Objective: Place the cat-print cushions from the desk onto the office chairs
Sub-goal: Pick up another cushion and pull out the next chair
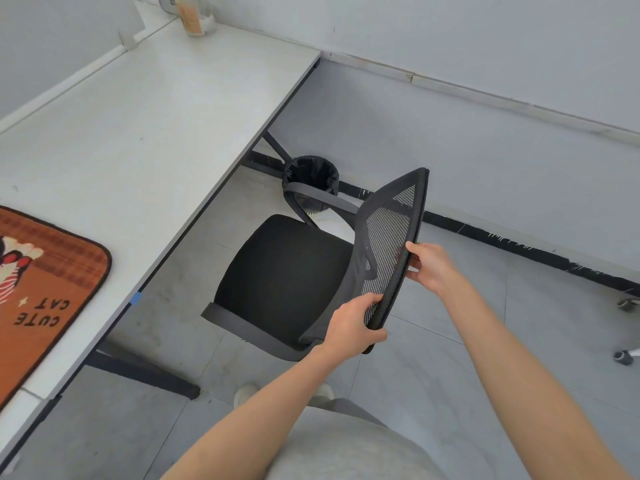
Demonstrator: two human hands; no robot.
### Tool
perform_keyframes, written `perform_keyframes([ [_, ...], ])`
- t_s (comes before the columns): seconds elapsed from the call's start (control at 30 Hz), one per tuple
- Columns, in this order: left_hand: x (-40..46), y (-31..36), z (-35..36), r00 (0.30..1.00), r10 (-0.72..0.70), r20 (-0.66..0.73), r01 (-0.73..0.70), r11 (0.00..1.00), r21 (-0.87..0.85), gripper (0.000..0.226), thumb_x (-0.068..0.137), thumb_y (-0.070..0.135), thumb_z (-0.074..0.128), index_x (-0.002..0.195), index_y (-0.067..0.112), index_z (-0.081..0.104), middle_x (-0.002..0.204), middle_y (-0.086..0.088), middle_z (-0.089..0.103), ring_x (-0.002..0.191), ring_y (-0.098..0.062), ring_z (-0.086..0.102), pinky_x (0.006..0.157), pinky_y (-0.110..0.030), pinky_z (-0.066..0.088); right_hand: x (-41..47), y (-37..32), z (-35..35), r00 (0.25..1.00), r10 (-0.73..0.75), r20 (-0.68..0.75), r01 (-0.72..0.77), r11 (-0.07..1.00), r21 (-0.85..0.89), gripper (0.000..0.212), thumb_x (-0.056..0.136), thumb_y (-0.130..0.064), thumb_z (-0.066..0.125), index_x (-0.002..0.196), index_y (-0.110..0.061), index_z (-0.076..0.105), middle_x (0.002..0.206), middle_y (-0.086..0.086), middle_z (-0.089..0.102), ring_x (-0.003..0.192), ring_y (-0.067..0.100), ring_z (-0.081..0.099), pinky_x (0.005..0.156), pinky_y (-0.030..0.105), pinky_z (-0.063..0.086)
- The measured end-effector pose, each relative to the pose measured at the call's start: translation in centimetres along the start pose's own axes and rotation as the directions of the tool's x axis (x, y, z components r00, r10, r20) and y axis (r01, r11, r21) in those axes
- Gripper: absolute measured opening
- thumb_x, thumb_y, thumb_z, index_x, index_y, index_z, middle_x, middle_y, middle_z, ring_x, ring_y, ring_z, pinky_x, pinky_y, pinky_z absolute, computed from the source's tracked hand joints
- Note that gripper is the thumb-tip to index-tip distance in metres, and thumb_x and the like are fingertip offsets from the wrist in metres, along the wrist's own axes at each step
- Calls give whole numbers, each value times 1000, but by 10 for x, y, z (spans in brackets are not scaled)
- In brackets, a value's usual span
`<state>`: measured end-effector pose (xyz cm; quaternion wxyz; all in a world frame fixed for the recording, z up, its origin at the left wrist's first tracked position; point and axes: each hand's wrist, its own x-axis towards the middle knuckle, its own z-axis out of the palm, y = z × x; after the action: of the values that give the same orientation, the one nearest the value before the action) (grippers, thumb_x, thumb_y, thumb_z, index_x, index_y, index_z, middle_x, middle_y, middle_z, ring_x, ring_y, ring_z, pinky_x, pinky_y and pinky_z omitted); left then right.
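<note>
A black office chair (284, 271) stands beside the white desk (138, 126), its seat bare and its mesh backrest (391, 244) turned toward me. My left hand (353, 323) grips the lower near edge of the backrest. My right hand (433, 268) holds the backrest's outer edge higher up. An orange cat-print cushion (45, 289) with "CUTE CAT" lettering lies flat on the desk at the far left, partly cut off by the frame.
A black waste bin (310, 174) sits under the desk's far corner behind the chair. A plastic bottle (192, 15) stands at the desk's back. Casters of another chair (627, 355) show at the right. A grey wall runs behind.
</note>
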<state>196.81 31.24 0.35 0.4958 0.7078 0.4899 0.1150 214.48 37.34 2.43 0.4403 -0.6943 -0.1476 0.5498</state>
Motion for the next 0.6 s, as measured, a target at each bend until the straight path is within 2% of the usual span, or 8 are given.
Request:
perform_keyframes([
  [0.13, 1, -5, -7, 996, 52, 72, -53, 998, 17, 63, 79, 33, 68, 135, 19, 43, 136, 2, 51, 123, -14, 48, 101, -24, 36, 1, 4, -4, 1000, -20, 10, 21, 997, -72, 19, 94, -15, 47, 77, -16, 55, 80, 2, 59, 73, 13, 56, 68, 28, 49],
  [0.2, 0, -5, -14, 994, 31, 106, -25, 998, -58, 58, 85, 33, 61, 137, 19, 40, 141, 0, 47, 127, -15, 45, 107, -28, 36, 1, 6, -6, 999, -48, -10, 46, 987, -154, 14, 94, -22, 48, 93, -13, 59, 94, 4, 61, 84, 17, 57, 72, 28, 50],
  [0.27, -1, -6, -23, 997, 11, 81, 1, 989, -149, 50, 89, 29, 55, 136, 18, 40, 138, -3, 50, 123, -15, 48, 104, -29, 40, -3, 5, -9, 977, -178, -118, 117, 910, -398, 34, 94, -25, 47, 122, -5, 53, 121, 10, 59, 108, 24, 54, 90, 35, 46],
  [0.33, -3, -9, -37, 1000, -3, 10, 5, 984, -177, 43, 92, 23, 50, 134, 18, 42, 130, -3, 56, 112, -10, 53, 93, -19, 43, -12, -2, -6, 889, -425, -174, 234, 745, -625, 42, 93, -17, 45, 133, -3, 44, 136, 16, 49, 125, 29, 46, 106, 37, 33],
  [0.37, -5, -13, -46, 999, -16, -34, 10, 985, -174, 40, 93, 22, 48, 132, 18, 44, 127, -2, 58, 108, -9, 54, 88, -13, 42, -18, -6, 0, 839, -523, -150, 303, 678, -670, 41, 92, -12, 44, 132, -2, 44, 137, 17, 49, 128, 29, 44, 109, 37, 30],
  [0.43, -14, -27, -67, 990, -58, -131, 33, 982, -187, 34, 93, 21, 46, 128, 18, 48, 121, -1, 62, 105, -9, 57, 81, -4, 39, -28, -12, 17, 775, -626, -84, 405, 594, -695, 40, 89, -7, 42, 129, -3, 48, 134, 15, 51, 126, 29, 45, 109, 41, 33],
  [0.5, -31, -47, -91, 962, -131, -240, 72, 968, -241, 30, 93, 21, 47, 123, 18, 53, 116, 1, 64, 104, -10, 59, 82, -4, 38, -36, -15, 45, 755, -656, 0, 471, 543, -696, 37, 89, -6, 42, 125, -5, 51, 130, 14, 53, 120, 30, 50, 106, 44, 37],
  [0.6, -75, -85, -124, 874, -278, -398, 121, 919, -376, 24, 93, 19, 46, 115, 19, 57, 104, 5, 66, 94, -4, 62, 80, -4, 42, -46, -7, 101, 751, -640, 166, 547, 461, -699, 31, 91, -5, 43, 119, -5, 56, 125, 15, 57, 114, 29, 53, 97, 35, 40],
])
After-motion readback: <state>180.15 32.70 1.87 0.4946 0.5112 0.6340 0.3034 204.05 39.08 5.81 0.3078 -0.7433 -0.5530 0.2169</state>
